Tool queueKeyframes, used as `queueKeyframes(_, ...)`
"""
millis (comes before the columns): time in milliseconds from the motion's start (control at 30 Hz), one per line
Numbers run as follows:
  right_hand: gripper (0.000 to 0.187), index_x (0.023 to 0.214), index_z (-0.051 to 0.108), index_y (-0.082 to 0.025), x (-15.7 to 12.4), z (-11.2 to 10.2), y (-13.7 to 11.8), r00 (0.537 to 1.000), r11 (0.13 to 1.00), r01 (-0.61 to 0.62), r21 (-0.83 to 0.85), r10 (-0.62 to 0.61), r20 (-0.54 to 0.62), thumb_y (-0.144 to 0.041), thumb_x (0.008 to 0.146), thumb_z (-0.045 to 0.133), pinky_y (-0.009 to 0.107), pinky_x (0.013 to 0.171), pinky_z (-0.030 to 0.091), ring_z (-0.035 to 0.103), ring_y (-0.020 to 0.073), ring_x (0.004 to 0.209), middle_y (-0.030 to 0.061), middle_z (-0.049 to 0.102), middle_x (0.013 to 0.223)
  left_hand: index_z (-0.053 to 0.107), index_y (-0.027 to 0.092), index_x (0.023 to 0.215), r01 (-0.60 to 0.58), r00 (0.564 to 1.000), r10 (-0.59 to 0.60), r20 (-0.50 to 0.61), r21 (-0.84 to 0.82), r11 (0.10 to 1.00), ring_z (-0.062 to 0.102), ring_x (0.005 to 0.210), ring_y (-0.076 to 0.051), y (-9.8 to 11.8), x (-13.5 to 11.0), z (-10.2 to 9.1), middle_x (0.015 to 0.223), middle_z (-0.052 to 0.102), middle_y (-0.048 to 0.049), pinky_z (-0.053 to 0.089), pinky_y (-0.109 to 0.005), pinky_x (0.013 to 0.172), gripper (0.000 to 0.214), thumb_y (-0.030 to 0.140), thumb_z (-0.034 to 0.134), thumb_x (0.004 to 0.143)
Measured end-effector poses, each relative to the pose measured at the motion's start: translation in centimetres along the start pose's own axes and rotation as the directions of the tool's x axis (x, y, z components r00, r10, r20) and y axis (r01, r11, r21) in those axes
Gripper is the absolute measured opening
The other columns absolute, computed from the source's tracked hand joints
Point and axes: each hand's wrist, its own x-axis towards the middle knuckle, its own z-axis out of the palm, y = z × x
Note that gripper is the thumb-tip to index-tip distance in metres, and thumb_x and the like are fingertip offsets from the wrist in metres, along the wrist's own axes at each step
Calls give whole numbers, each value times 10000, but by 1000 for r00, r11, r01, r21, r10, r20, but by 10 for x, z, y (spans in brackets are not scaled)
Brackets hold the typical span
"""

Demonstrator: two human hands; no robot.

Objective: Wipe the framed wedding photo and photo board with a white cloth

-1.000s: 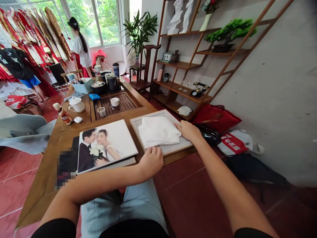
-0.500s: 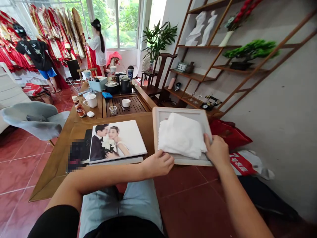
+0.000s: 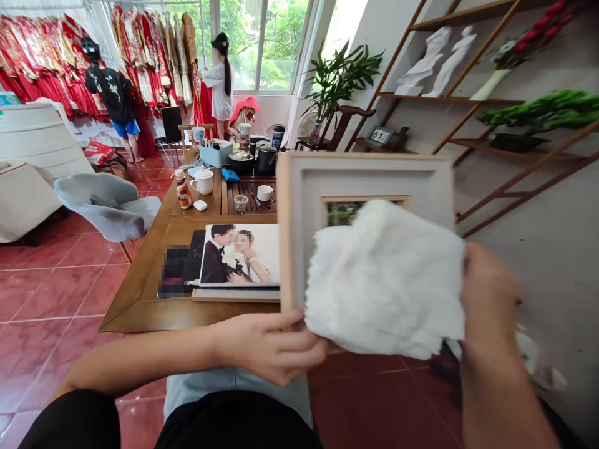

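I hold a pale wooden picture frame point(image 3: 360, 178) upright in front of me, lifted off the wooden table point(image 3: 154, 274). My left hand point(image 3: 271, 346) grips its lower left edge. My right hand point(image 3: 489, 299) holds the right side and presses a folded white cloth point(image 3: 388, 280) against the frame's front, covering most of the small photo in it. On the table to the left lies a large wedding photo print point(image 3: 241, 255) on top of another flat frame.
Farther along the table stand a tea tray point(image 3: 250, 193), white cups, a bottle point(image 3: 183, 192) and kettles. A grey chair point(image 3: 110, 206) stands left. Wooden shelves point(image 3: 468, 100) line the right wall. Two people point(image 3: 219, 81) stand by racks of red garments.
The frame with the cloth was lying flat at the table's right end; both hands have lifted it and tipped it upright towards me. My view has swung left.
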Motion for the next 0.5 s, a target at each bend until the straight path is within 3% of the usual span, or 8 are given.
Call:
queueKeyframes(100, 235, 997, 585, -212, 2, 28, -56, 985, 1000, 17, 2, -17, 174, -247, 948, 358, 430, 805, 486, 650, 330, 971, 201, 667, 1018, 783, 153, 1123, 100, 993, -101, 68, 21, 995, 645, 1087, -168, 6, -31, -12, 1193, 722, -75, 537, -322, 1031, 279, 156, 519, 1030)
queueKeyframes(233, 228, 1006, 611, -174, 10, 71, -114, 939, 999, 31, -20, -22, 342, -228, 1009, 389, 397, 843, 512, 662, 287, 1022, 171, 686, 1042, 719, 118, 1206, 214, 951, -227, 208, 82, 973, 667, 1035, -162, 3, -66, -17, 1085, 740, -79, 547, -344, 1001, 256, 132, 514, 1053)
queueKeyframes(367, 289, 1172, 648, -153, 16, 100, -149, 878, 998, 16, -63, 16, 478, -387, 1018, 579, 424, 889, 575, 674, 223, 1027, 100, 687, 1161, 654, 95, 1272, 299, 911, -315, 267, 99, 949, 693, 988, -173, -7, -93, -10, 1015, 736, -75, 547, -354, 971, 257, 204, 512, 1087)
queueKeyframes(500, 398, 1293, 624, -180, 17, 112, -164, 831, 995, 9, -98, 47, 554, -428, 983, 649, 461, 923, 588, 667, 233, 1095, 98, 657, 1285, 615, 96, 1308, 366, 884, -360, 298, 36, 930, 701, 1011, -199, -15, -114, 1, 1049, 731, -92, 537, -379, 987, 284, 240, 494, 1095)
